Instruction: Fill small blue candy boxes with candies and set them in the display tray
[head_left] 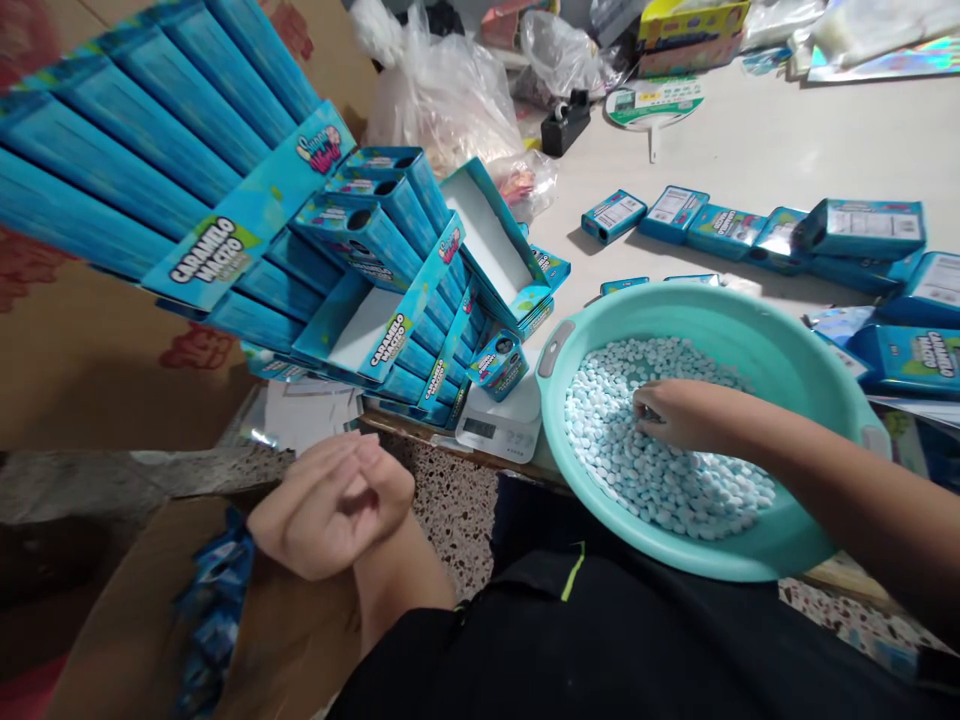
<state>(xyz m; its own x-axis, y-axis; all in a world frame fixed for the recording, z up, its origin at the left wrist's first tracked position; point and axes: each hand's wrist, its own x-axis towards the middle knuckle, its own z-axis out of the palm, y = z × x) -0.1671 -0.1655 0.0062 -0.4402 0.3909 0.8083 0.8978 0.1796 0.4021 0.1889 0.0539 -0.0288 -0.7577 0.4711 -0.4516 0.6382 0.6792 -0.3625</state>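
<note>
A turquoise plastic tub [814, 350] stands at the table's front edge, partly filled with small pale blue and white candies [615, 430]. My right hand [686, 415] reaches into it, fingers curled down around some of the candies. Left of the tub, lower down, my left hand [330, 505] is closed, its fingertips pressed to the thumb; what lies inside is hidden. Between the hands, a white digital scale [499, 430] carries a small blue candy box [499, 362] with a dark round opening on top.
Blue display trays [247, 250] filled with boxes lean in a stack at left. More blue boxes [724, 230] lie behind the tub. Below my left hand, an open carton [127, 600] holds blue packets [214, 600]. A tape dispenser [566, 122] and plastic bags [450, 95] sit farther back.
</note>
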